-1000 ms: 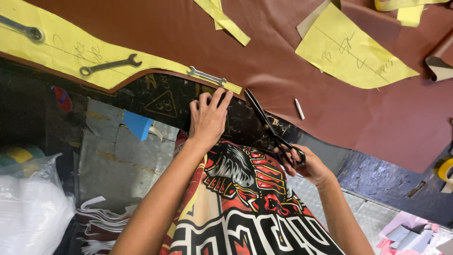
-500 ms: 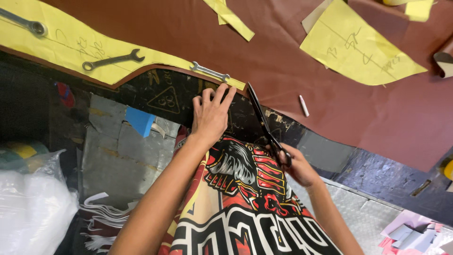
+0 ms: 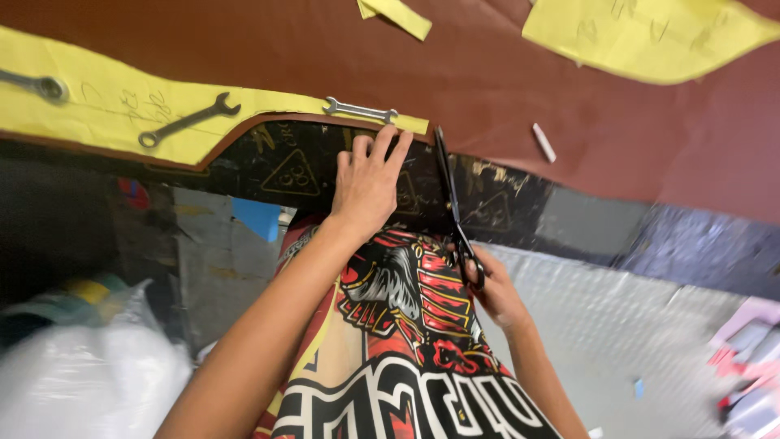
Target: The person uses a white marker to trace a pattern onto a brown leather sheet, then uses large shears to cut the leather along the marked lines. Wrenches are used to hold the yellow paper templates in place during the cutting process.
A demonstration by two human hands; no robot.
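From my remote seat I see black-handled scissors [image 3: 455, 215] held in the right hand [image 3: 496, 293], fingers curled through the loops, the blades pointing away from the body with their tip at the cut edge of a brown leather sheet [image 3: 487, 81] spread over the counter; whether the blades are parted I cannot tell. Just left of the blades, the left hand [image 3: 367, 183] lies flat with its fingers spread and stretched forward, pressing down at the leather's edge, fingertips reaching the end of a long yellow paper pattern [image 3: 106, 114] that follows the leather's curved border. A small silver wrench [image 3: 360, 110] rests on that end of the pattern, touching distance from the fingertips; a darker wrench [image 3: 187, 120] lies farther left on the same paper, and the ring end of a third tool [image 3: 36, 84] shows at the left border. A white chalk stick [image 3: 543, 142] sits on the leather to the right of the scissors. Two more yellow paper pieces lie farther up: a small strip [image 3: 398, 12] and a large shape [image 3: 650, 36] with pencil marks. Below the leather's edge, the dark front of the counter [image 3: 292, 167] bears faded yellow markings. A red, black and white printed shirt [image 3: 398, 358] fills the lower middle, and a blurred white plastic bag [image 3: 81, 382] sits lower left.
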